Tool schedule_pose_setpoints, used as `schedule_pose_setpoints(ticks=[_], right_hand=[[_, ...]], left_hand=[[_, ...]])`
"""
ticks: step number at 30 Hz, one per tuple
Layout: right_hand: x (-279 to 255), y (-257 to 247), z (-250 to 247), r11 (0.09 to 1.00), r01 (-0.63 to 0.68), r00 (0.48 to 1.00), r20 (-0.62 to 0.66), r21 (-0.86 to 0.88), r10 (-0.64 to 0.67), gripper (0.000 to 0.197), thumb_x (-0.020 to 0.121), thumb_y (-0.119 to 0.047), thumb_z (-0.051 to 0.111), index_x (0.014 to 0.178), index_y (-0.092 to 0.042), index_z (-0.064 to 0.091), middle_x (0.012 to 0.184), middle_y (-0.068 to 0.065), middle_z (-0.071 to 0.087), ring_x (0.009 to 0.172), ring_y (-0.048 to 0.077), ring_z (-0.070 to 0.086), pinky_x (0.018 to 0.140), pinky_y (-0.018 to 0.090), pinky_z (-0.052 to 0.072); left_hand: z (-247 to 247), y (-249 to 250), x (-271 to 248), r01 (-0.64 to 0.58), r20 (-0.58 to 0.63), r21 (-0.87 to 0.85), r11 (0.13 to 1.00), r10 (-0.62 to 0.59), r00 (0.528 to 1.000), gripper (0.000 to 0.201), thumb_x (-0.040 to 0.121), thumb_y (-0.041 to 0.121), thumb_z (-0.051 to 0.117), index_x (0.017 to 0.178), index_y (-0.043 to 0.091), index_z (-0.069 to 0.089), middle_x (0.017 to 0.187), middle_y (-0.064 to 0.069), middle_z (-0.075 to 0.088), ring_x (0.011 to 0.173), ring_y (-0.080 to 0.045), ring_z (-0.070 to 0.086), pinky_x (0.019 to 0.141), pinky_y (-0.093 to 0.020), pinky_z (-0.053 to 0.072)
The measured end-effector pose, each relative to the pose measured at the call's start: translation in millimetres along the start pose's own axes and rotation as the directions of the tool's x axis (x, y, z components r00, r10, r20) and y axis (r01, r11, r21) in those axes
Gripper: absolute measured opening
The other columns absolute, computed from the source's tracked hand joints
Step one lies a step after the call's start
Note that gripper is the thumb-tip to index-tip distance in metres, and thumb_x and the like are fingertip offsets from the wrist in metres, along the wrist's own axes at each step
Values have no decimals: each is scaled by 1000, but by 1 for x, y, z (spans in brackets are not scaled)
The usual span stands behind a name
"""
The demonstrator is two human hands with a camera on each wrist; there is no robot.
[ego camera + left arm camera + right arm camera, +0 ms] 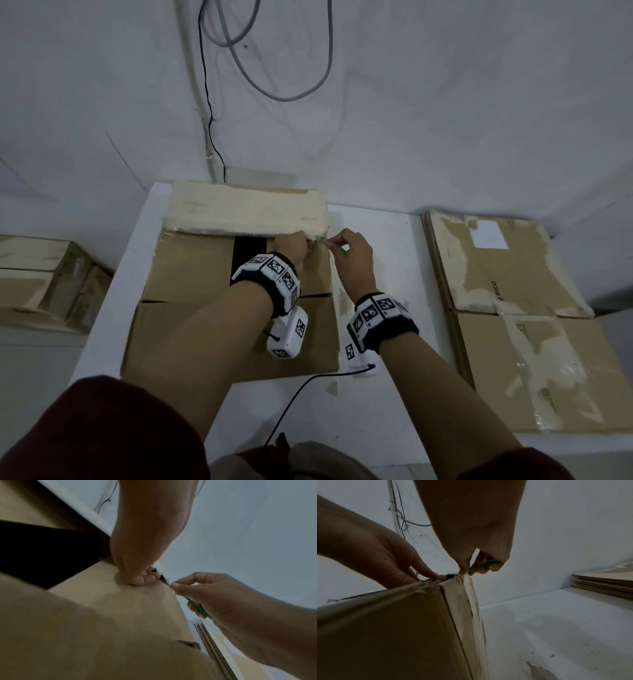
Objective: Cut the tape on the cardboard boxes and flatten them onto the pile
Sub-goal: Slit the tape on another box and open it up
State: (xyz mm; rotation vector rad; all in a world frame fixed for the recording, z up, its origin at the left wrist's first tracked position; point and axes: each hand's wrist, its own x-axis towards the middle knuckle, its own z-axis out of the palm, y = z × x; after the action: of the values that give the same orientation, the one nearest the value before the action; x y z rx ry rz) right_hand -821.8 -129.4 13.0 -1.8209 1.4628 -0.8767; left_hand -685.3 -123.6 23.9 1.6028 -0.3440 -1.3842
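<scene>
A brown cardboard box (191,284) stands on the white table (373,240), its far flap (246,209) covered in pale tape. My left hand (299,241) pinches the box's top edge near the far right corner; its thumb and fingers (426,573) close over that edge. My right hand (337,245) grips a thin green cutter (199,608), its tip at the same corner where torn tape (471,595) runs down the box's side. The blade itself is hidden by the fingers. The hands almost touch.
A pile of flattened boxes (513,308) lies to the right of the table. Taped boxes (44,281) sit low at the left. Cables (274,78) hang on the white wall behind. A black wrist cable (294,401) trails over the table's near edge.
</scene>
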Motion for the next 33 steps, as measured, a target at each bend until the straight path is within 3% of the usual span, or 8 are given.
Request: schedule_pose_setpoints(ticks=[8, 12, 14, 17, 19, 24, 29, 33], right_hand=[[13, -7, 3, 1000, 8, 999, 34, 8, -8, 14, 89, -6, 64, 78, -15, 62, 84, 0, 65, 82, 6, 56, 68, 14, 38], [14, -2, -16, 998, -32, 990, 142, 56, 24, 9, 89, -15, 68, 83, -11, 63, 81, -7, 65, 62, -6, 52, 61, 9, 39], [13, 6, -26, 992, -97, 985, 153, 81, 84, 5, 88, -17, 68, 87, -15, 63, 85, -6, 63, 62, -2, 50, 62, 10, 40], [11, 9, -32, 973, -181, 978, 126, 142, 164, 3, 92, -16, 63, 92, -18, 62, 88, -5, 62, 68, 8, 54, 63, 19, 43], [16, 2, -32, 942, -238, 970, 112, 235, 217, 9, 95, -20, 62, 95, -11, 62, 87, 1, 67, 56, 10, 52, 52, 18, 41], [32, -12, -23, 864, -399, 917, 150, 306, 370, 21, 91, -26, 68, 106, -11, 66, 87, 6, 73, 46, 9, 44, 45, 20, 38], [35, -18, -20, 844, -425, 904, 195, 326, 381, 21, 91, -23, 69, 105, -7, 68, 84, 8, 71, 45, 11, 39, 45, 22, 34], [34, -18, -21, 832, -443, 893, 247, 334, 377, 16, 93, -13, 64, 104, -2, 67, 83, 10, 68, 40, 9, 34, 41, 20, 30]], left_hand=[[-8, -5, 15, 44, -6, -163, 986, -46, 999, 27, 88, -5, 53, 62, 3, 55, 42, 2, 58, 58, -15, 50, 62, -23, 42], [-11, -13, 18, 40, -12, -267, 963, -45, 999, 22, 82, -1, 56, 62, 7, 56, 52, 0, 56, 60, -16, 49, 64, -24, 41], [-8, -17, 16, 6, -22, -335, 942, -14, 1000, 5, 81, 9, 64, 78, 5, 63, 71, -4, 64, 71, -18, 57, 70, -25, 47], [0, -26, 18, 6, -20, -355, 935, -13, 1000, 68, 65, 30, 79, 124, 4, 55, 114, -10, 64, 104, -25, 62, 93, -37, 51], [1, -32, 24, -2, -46, -327, 945, -14, 999, 71, 69, 28, 78, 128, 3, 50, 120, -12, 61, 109, -27, 60, 98, -42, 49], [-2, -31, 23, -4, -41, -315, 949, -9, 999, 43, 81, 13, 73, 118, -2, 59, 112, -14, 66, 95, -24, 62, 83, -33, 51], [-1, -31, 18, 20, -15, -335, 942, -27, 1000, 49, 81, 14, 72, 125, -1, 54, 119, -17, 64, 103, -27, 62, 74, -30, 50], [-3, -31, 17, 19, 27, -337, 941, -11, 1000, 42, 86, 9, 67, 123, -4, 55, 109, -15, 64, 85, -21, 62, 62, -23, 50]])
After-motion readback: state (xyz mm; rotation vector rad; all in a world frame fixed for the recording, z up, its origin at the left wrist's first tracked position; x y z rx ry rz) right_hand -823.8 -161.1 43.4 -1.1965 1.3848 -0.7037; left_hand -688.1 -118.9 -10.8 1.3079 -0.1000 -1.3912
